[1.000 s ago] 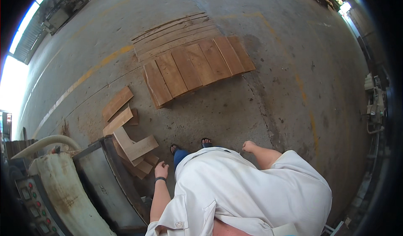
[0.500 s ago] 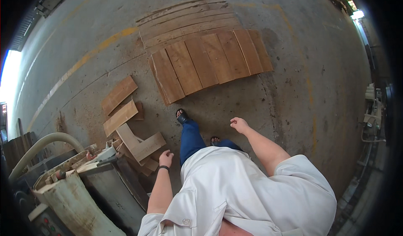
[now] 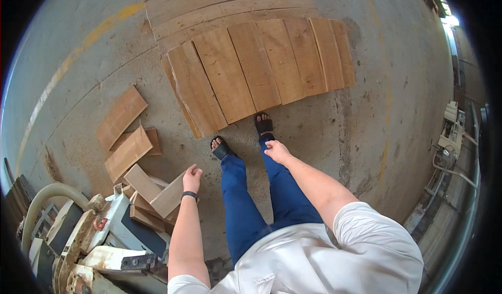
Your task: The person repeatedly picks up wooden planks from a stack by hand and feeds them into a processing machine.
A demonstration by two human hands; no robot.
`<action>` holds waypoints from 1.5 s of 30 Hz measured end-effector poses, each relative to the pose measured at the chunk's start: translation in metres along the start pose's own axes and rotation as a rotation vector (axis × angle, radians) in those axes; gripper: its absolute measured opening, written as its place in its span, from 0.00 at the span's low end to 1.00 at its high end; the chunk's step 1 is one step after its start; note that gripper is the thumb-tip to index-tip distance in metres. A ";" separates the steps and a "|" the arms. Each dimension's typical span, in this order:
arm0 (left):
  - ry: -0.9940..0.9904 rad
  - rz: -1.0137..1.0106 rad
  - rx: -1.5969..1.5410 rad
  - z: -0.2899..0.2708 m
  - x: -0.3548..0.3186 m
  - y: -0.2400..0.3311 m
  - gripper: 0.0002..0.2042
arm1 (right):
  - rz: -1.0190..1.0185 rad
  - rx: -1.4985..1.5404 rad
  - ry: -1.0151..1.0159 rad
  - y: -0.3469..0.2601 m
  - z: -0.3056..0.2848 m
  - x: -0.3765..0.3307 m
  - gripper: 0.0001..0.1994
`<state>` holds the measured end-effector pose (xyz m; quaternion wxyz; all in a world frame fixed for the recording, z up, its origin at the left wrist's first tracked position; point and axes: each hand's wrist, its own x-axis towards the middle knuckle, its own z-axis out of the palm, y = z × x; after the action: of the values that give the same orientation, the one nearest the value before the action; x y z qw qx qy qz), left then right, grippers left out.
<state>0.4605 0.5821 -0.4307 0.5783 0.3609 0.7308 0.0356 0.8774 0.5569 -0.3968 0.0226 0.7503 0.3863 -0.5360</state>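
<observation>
Both of my hands hang in the air in front of me with nothing visible in them. My left hand (image 3: 192, 179), a dark band at its wrist, has its fingers loosely curled and is nearest to the scattered short boards (image 3: 171, 196); it seems to hang above them, not to grip one. Held out over my right leg, my right hand (image 3: 277, 152) is curled closed. Ahead of my feet lies a row of wide brown planks (image 3: 242, 66) set side by side on the floor. Behind that row, longer boards (image 3: 219, 13) lie crosswise.
A worn machine (image 3: 99, 257) with a pale thick hose (image 3: 49, 196) stands close at my lower left. More loose boards (image 3: 123, 117) lie on the concrete floor (image 3: 376, 137) to the left. Pipes and metal fittings (image 3: 451, 140) run along the right side.
I have stepped forward, so the plank row is nearer and both feet now stand close to its edge. My right hand has come inward over my leg; my left hand is still low at my side.
</observation>
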 end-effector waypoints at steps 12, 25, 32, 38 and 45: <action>0.015 0.019 -0.083 0.080 0.189 0.005 0.44 | 0.010 -0.048 0.088 -0.034 0.009 0.231 0.42; 0.204 0.024 0.157 0.129 0.237 0.034 0.44 | 0.251 0.128 0.264 -0.036 0.020 0.268 0.48; 0.223 -0.046 0.229 0.105 0.242 0.065 0.45 | 0.254 0.338 0.203 0.001 0.005 0.286 0.35; -0.069 0.057 -0.163 0.090 0.191 0.114 0.37 | 0.015 0.223 0.130 -0.052 -0.005 0.233 0.22; 0.349 0.308 0.489 0.051 0.124 0.178 0.26 | -0.291 0.048 0.657 -0.077 -0.063 0.171 0.13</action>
<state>0.5828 0.7653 -0.4659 0.3286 0.5835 0.7426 0.0073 0.9021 0.7337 -0.4815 -0.1969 0.8200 0.4631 -0.2726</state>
